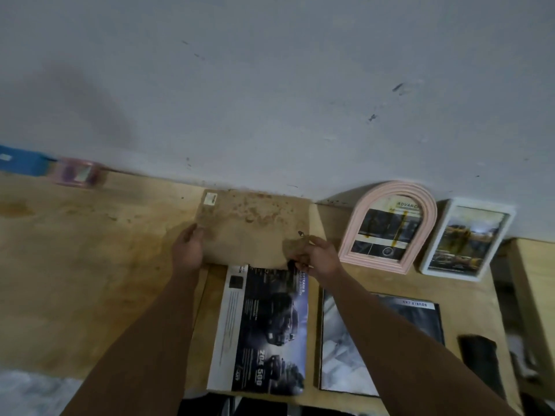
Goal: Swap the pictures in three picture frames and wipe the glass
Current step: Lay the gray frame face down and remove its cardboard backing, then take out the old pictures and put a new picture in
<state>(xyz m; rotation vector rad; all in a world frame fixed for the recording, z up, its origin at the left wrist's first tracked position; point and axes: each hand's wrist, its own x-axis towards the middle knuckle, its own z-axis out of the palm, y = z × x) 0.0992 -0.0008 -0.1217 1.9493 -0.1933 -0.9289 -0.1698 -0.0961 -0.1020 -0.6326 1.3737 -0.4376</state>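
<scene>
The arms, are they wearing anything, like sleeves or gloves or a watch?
No. Both arms are bare all the way up as far as the picture shows, with no sleeves. The left hand and right hand have no gloves, and no watch or ring shows.

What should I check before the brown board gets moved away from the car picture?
1. Left hand holds the brown backing board at its left edge: ok.
2. Right hand pinches something dark at the board's lower right corner: ok; what it is, cannot tell.
3. Car picture lies flat on the table, its top edge under the board: ok.
4. Pink arched frame and white frame lean on the wall, apart from the board: ok.
5. Glass wiped: cannot tell.
</scene>
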